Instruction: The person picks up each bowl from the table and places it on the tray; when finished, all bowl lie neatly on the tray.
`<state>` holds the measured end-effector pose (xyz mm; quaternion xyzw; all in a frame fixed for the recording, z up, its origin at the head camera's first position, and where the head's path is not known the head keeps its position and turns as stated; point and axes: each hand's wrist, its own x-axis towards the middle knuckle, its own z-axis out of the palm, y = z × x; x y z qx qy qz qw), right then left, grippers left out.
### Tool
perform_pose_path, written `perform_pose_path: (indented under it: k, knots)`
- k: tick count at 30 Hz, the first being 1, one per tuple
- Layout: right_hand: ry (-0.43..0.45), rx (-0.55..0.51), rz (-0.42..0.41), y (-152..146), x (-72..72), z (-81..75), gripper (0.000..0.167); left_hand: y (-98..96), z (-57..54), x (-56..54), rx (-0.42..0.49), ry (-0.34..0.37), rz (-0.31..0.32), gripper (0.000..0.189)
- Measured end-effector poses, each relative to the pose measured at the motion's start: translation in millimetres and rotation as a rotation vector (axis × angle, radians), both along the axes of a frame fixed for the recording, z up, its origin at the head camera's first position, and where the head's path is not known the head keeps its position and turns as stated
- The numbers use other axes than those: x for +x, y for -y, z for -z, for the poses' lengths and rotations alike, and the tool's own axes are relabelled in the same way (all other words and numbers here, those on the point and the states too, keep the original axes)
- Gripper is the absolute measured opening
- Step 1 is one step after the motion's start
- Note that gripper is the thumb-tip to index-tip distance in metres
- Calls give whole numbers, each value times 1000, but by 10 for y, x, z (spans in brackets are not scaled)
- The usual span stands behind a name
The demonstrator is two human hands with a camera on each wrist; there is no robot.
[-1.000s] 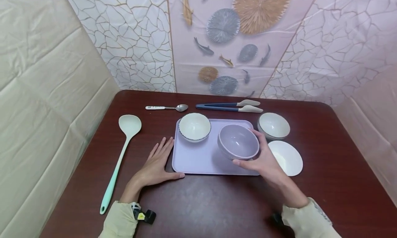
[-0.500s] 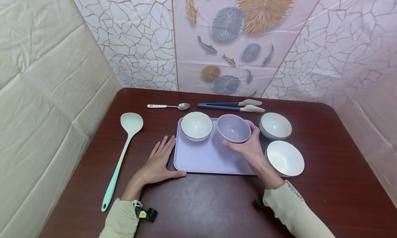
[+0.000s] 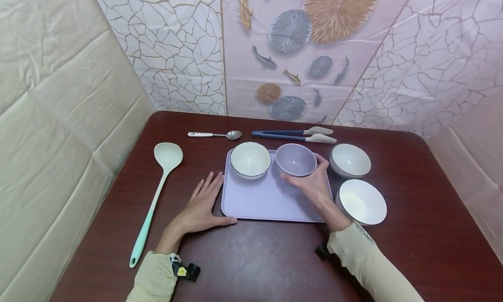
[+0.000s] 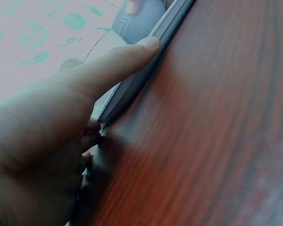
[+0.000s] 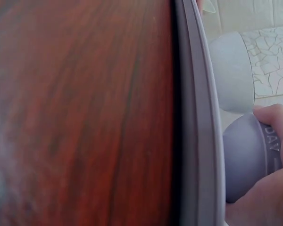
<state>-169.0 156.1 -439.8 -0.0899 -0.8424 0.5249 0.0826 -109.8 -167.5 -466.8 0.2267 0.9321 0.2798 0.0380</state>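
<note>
My right hand (image 3: 314, 185) grips a small lavender bowl (image 3: 295, 159) by its right and near sides, thumb in front. The bowl sits upright over the back right part of a lavender tray (image 3: 263, 203); raised letters show on its side (image 5: 247, 155) in the right wrist view. Left of it on the tray stands a white bowl (image 3: 250, 160) with a dark patterned rim. My left hand (image 3: 199, 211) lies with fingers spread at the tray's front left corner, its thumb along the front edge. In the left wrist view that thumb (image 4: 127, 59) touches the tray's rim.
Right of the tray stand two more white bowls, one farther back (image 3: 350, 160) and one nearer (image 3: 363, 201). Behind it lie a spoon (image 3: 214, 135) and blue-handled tongs (image 3: 292, 135). A long green-handled ladle (image 3: 157, 197) lies to the left. Fabric walls surround the table.
My right hand has carried the lavender bowl back and slightly left, to beside the patterned white bowl, and lowered it toward the tray. My left hand keeps its place at the tray corner.
</note>
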Motion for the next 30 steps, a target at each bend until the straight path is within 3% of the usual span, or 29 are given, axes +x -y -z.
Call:
perform_pose_path:
  k: [22, 30]
  knots:
    - [-50, 50, -7, -29, -66, 100, 116, -7, -6, 1, -3, 0, -4, 120]
    - [-85, 29, -51, -9, -37, 72, 122, -7, -8, 0, -3, -1, -3, 121]
